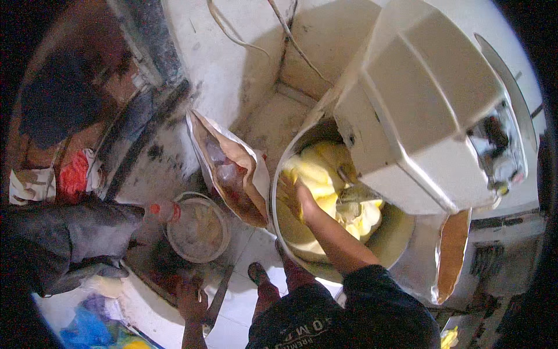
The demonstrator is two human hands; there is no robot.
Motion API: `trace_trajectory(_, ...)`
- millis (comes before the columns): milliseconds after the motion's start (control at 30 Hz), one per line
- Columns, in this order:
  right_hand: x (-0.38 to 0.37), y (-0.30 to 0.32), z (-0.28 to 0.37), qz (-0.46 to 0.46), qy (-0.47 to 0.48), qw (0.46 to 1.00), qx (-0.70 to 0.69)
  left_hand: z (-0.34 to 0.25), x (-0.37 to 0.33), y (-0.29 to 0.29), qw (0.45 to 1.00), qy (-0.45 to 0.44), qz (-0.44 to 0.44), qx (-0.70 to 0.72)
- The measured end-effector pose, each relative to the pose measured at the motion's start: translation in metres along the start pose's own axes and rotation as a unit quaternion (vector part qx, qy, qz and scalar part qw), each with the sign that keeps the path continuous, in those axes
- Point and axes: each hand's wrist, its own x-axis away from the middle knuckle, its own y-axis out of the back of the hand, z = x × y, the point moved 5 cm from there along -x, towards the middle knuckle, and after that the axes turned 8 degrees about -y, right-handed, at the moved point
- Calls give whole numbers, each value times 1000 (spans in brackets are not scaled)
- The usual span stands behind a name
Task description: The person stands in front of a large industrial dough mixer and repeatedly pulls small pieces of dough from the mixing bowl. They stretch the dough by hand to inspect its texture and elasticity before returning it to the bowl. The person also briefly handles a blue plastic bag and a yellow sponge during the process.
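My right hand (295,196) reaches into a large round mixer bowl (278,232). Its fingers are stretched out along the inner wall, smeared with yellow, at the left edge of a soft yellow dough (325,168). Part of the dough lies in thick folds around the mixing tool, which the mixer head (407,104) mostly hides. Down at the lower left, my left hand (192,299) is held low beside a dark edge, with fingers apart and nothing visible in it; shadow blurs its fingertips.
An open paper sack (256,200) stands left of the bowl. Beyond it are a round bucket (197,227) and a red-capped container (165,211). Dark cloth (87,238) and blue plastic (87,328) lie at the left. Another torn-open sack (453,256) is at the right.
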Motion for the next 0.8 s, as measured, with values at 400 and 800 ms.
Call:
trace_trajectory(400,-83,97,-142,-133,-133,816,547,31,4,-26,990,128,41,36)
trace_trajectory(800,-6,194,-191,-126,-262,693,660,68,43,-77,998,68,20,4)
